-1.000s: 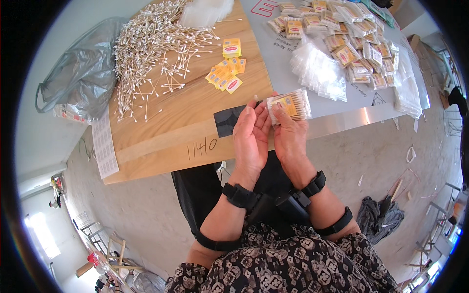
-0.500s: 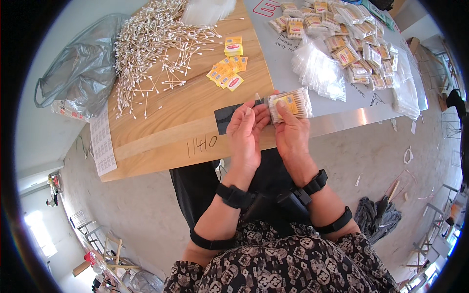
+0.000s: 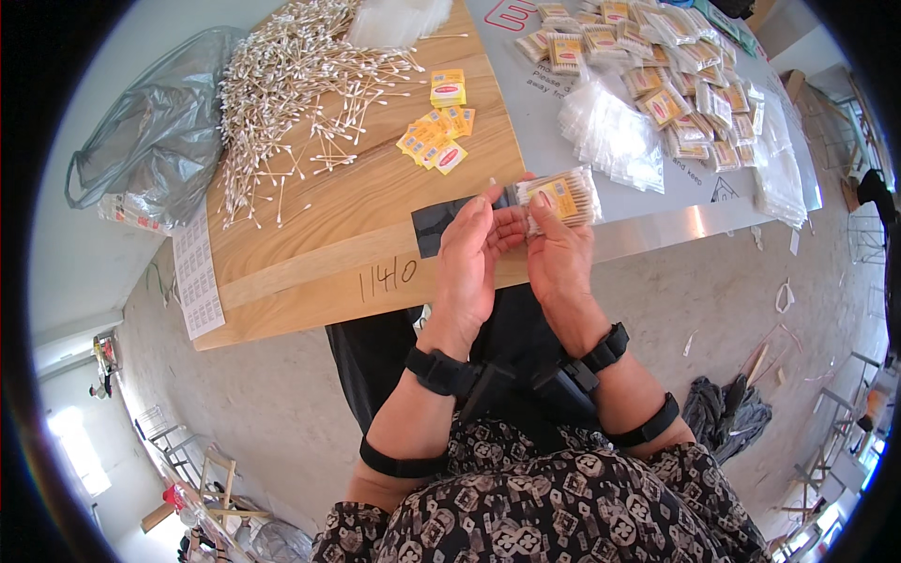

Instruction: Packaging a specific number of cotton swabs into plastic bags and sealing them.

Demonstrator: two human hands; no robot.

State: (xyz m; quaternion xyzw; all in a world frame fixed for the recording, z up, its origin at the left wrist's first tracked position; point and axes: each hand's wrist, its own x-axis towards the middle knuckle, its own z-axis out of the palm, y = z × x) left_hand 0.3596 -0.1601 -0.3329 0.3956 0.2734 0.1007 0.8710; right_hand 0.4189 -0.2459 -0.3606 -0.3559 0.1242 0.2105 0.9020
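In my right hand is a clear bag of cotton swabs with a yellow card inside, the thumb pressed on top of it. My left hand is open beside the bag's left end, its fingers stretched out. Whether those fingertips touch the bag is hard to tell. A black patch lies on the table edge behind my left hand. Farther off, yellow cards lie fanned out by a small stack of cards. A big heap of loose cotton swabs covers the far left.
Filled swab bags are piled on the grey board at the far right. Empty clear bags lie before them, more at the right edge. A grey plastic bag and a printed sheet are on the left.
My left hand has turned more edge-on, its fingers drawing closer together beside the bag. My right hand keeps its hold, with the bag almost unmoved.
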